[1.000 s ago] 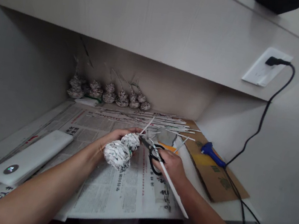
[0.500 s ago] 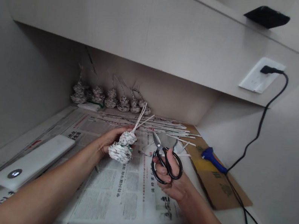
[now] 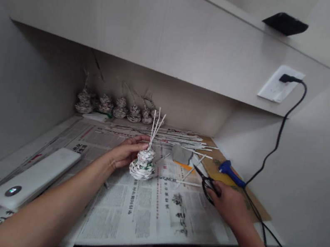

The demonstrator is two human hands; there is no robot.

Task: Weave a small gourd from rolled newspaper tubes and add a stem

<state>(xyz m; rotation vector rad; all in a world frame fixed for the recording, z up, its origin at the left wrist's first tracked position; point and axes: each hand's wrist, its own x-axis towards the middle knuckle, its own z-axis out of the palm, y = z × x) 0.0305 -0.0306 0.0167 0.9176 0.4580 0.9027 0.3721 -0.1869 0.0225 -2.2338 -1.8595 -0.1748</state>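
Swung the scissors (image 3: 204,178) outward to the right since the earlier frame, carried in the right hand (image 3: 230,199) and now angled up and left, well apart from the woven gourd (image 3: 142,168). Tipped the woven gourd more upright in the left hand (image 3: 128,151), showing 3 paper stems (image 3: 153,133) in a narrow fan above its top.

Gripping the woven gourd from its left side, partly from behind. Holding it over the middle of the newspaper (image 3: 116,225), in front of the paper strips (image 3: 178,138); cannot tell about contact between its base and the sheet. Clasping the scissors firmly at their rear end in the right hand, near the cardboard (image 3: 255,208); cannot tell about any gap between the blades.

Near the scissors' tips, note the grey piece (image 3: 181,155). On the cardboard, note the blue tool (image 3: 232,175), just beside the dark cord (image 3: 280,134). Along the rear wall, count at least 6 similar gourds (image 3: 120,109) in 1 row. At far left, see the white device (image 3: 38,174), complete with 1 small lit display.
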